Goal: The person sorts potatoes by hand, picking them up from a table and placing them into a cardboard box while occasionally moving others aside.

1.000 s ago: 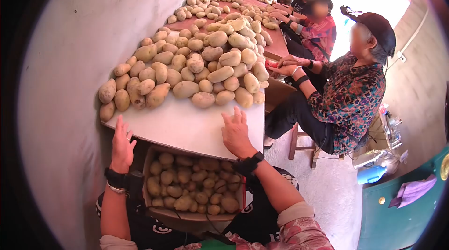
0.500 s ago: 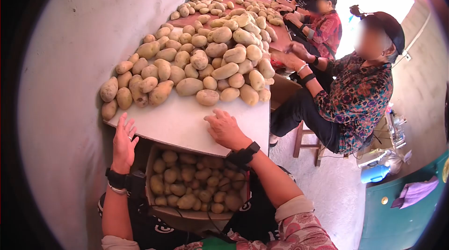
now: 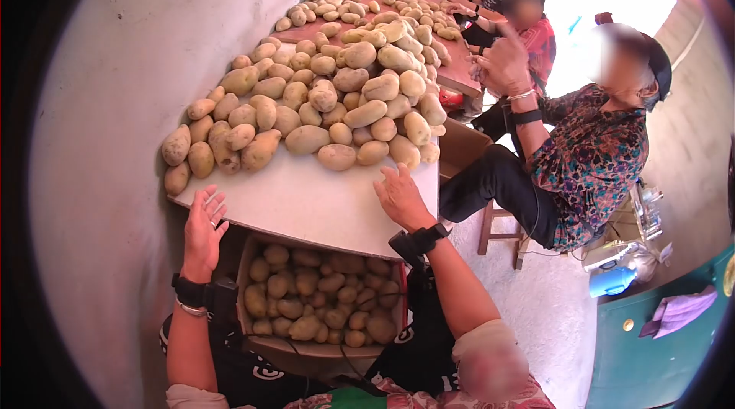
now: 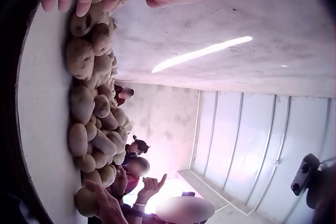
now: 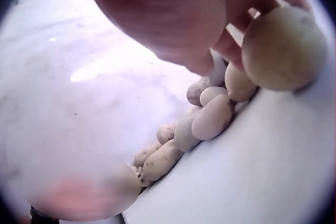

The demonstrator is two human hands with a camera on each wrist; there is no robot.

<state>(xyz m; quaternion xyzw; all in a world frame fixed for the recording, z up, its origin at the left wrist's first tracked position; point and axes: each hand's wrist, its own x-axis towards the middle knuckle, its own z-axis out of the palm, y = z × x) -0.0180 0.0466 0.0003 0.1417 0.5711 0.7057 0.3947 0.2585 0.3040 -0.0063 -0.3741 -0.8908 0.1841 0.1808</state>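
Observation:
A large heap of potatoes [image 3: 306,103] lies on the pale table [image 3: 321,198]. At the table's front left corner my left hand [image 3: 204,229] holds nothing, its fingers extended beside the edge and a ring on one. My right hand [image 3: 402,198] is over the table just in front of the heap. Its fingers curve around a potato [image 5: 286,48], large and close in the right wrist view. The back of the hand hides this potato from the head view; the left wrist view shows the potato [image 4: 85,202] low, beneath the fingers.
Below the table edge a box [image 3: 264,340] full of potatoes stands between my legs. A wall [image 3: 99,141] runs along the left. To the right a person [image 3: 589,156] sits with one hand raised, and several others sit further along.
My right hand first shifted left across the table, then went back right and nearer the heap. My left hand stayed in place. The neighbouring person lifted a hand.

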